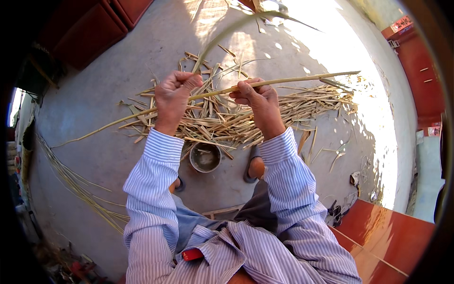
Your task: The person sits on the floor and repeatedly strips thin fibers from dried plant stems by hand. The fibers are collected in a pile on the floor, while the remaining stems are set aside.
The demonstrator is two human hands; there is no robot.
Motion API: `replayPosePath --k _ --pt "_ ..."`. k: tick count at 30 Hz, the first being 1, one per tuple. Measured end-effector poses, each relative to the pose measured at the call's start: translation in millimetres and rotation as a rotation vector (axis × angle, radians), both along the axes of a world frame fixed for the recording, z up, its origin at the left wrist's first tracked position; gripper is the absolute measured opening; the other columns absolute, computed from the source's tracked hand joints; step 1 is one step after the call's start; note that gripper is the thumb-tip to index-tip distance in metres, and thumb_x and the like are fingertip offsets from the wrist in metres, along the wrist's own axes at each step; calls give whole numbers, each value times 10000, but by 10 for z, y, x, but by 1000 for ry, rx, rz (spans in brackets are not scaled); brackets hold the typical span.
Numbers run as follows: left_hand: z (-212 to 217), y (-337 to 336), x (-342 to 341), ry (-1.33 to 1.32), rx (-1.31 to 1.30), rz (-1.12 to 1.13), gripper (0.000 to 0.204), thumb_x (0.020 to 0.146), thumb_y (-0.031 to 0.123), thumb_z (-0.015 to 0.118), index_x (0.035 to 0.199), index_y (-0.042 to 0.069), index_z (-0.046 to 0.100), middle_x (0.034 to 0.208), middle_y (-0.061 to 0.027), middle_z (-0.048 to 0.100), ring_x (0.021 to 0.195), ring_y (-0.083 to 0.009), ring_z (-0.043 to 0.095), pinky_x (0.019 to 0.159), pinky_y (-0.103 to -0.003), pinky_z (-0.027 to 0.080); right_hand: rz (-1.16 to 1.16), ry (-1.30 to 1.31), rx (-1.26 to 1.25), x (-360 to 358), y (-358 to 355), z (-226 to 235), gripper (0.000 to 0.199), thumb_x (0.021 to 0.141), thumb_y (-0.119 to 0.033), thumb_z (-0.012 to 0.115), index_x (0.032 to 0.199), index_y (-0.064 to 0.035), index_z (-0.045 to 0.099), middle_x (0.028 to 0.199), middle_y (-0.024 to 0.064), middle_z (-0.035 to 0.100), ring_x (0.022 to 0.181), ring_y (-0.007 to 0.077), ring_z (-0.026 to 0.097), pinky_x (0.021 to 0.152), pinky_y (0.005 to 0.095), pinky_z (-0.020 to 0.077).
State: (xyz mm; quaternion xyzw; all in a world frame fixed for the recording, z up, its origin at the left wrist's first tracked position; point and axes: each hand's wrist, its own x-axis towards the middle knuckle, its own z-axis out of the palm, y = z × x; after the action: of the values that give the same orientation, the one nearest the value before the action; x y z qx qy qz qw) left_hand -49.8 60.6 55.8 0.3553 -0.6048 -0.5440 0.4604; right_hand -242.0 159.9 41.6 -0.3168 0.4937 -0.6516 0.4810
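My left hand (176, 98) is closed, thumb and fingers pinching the base of a long green leaf (213, 43) that arches up and to the right. A long, thin, yellowish reed stalk (307, 78) runs across both hands, its thin end trailing down to the left. My right hand (259, 102) is closed round this stalk, with the thicker end sticking out to the right. Where the leaf meets the stalk is partly hidden by my left fingers. Under both hands, a loose heap of dry leaf strips (213, 128) lies on the concrete floor.
A round metal bowl (205, 163) stands between my feet, near the heap. Several long thin stalks (78, 189) lie at the left. Red furniture (90, 38) stands far left, a red cabinet (418, 66) far right. A reddish-brown panelled surface (385, 232) is at lower right.
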Motion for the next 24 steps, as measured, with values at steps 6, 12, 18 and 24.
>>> replayPosePath --k 6,12,18,24 --pt "68 -612 587 334 165 249 298 823 205 781 956 -21 639 825 -79 678 688 -99 605 620 -190 468 -95 58 115 -246 124 -44 276 918 -226 664 1035 19 615 926 134 703 843 197 704 711 249 576" --pt "-257 -611 922 -928 -811 328 360 802 384 732 934 55 671 885 -72 693 840 -236 616 759 -396 457 -154 24 148 -245 97 17 298 894 -227 696 1028 29 622 889 148 699 780 211 705 665 271 574" --pt "-293 -333 586 -648 -638 -154 393 760 389 742 968 59 703 920 -84 697 918 -272 617 784 -389 435 -176 40 151 -221 63 52 325 889 -240 703 1040 35 621 882 144 699 768 202 704 644 260 574" --pt "-341 -284 473 -688 -692 -170 246 765 279 747 890 68 729 817 -83 695 815 -269 626 755 -392 434 -169 30 131 -211 33 58 303 893 -260 701 1013 12 643 857 103 702 736 145 692 602 207 556"
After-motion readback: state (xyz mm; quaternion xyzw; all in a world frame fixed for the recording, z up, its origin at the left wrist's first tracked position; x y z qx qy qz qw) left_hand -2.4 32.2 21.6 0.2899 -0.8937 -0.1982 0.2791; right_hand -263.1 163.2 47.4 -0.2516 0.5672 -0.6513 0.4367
